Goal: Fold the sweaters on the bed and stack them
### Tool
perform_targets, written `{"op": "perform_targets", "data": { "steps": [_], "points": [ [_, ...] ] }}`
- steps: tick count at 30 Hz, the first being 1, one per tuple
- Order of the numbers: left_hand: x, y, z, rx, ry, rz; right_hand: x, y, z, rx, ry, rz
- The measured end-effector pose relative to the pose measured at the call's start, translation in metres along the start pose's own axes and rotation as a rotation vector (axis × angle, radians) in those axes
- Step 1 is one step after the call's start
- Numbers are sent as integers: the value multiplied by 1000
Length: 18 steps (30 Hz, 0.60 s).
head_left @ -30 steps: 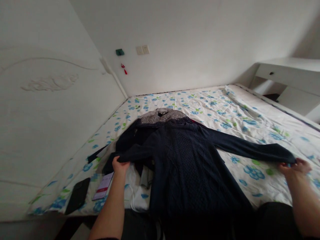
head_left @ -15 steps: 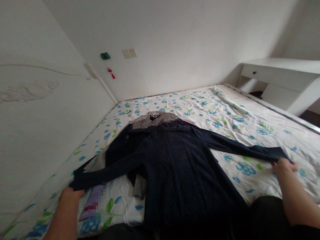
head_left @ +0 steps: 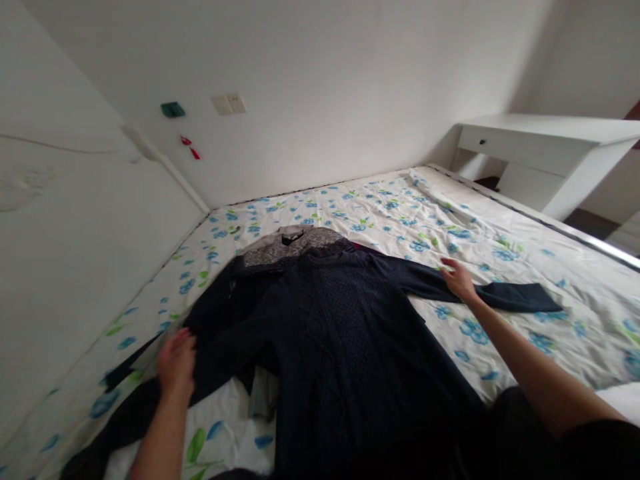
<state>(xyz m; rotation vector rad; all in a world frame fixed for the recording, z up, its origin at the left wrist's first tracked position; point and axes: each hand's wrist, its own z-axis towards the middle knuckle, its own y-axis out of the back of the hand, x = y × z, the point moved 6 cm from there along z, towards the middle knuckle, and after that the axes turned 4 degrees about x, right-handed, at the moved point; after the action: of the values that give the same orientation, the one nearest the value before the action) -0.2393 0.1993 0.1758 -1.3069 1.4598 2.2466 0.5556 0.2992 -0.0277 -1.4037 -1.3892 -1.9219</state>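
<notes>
The dark navy cable-knit sweater [head_left: 345, 333] lies spread on the blue-flowered bed sheet [head_left: 500, 247]. The left hand [head_left: 176, 361] and right hand [head_left: 458, 279] rest flat, fingers apart, on its sleeves. Pressing unevenly can wrinkle a sleeve or drag the grey patterned garment [head_left: 290, 241] underneath

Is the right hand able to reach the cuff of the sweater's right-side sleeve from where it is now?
Probably yes. The right hand already rests flat on that sleeve, and the cuff lies uncovered on the bedsheet with nothing between them.
</notes>
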Motion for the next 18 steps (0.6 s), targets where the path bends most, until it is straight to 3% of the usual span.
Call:
{"op": "perform_targets", "data": {
  "steps": [1, 3, 4, 6, 9, 12, 14, 16, 18],
  "points": [
    [-4, -44, 2, 128, 9, -78, 17, -29, 2, 119, 6, 75],
    [-17, -124, -19, 493, -118, -86, 50, -82, 10, 322, -28, 171],
    [-22, -154, -38, 654, -198, -50, 66, -106, 17, 384, -49, 170],
    [-28, -193, -80, 894, -344, 47, 98, -147, 35, 455, -54, 92],
    [-31, -217, -122, 1025, -477, 213, 144, -196, 66, 458, 69, -147],
    [-32, -224, -137, 1010, -498, 331, 179, -236, 90, 404, 238, -367],
    [-33, -224, -143, 981, -494, 373, 191, -261, 97, 438, 344, -458],
    [-33, -223, -149, 981, -509, 412, 192, -287, 98, 601, 403, -529],
    [-33, -221, -155, 1015, -525, 430, 184, -308, 96, 847, 364, -617]
  ]
}}
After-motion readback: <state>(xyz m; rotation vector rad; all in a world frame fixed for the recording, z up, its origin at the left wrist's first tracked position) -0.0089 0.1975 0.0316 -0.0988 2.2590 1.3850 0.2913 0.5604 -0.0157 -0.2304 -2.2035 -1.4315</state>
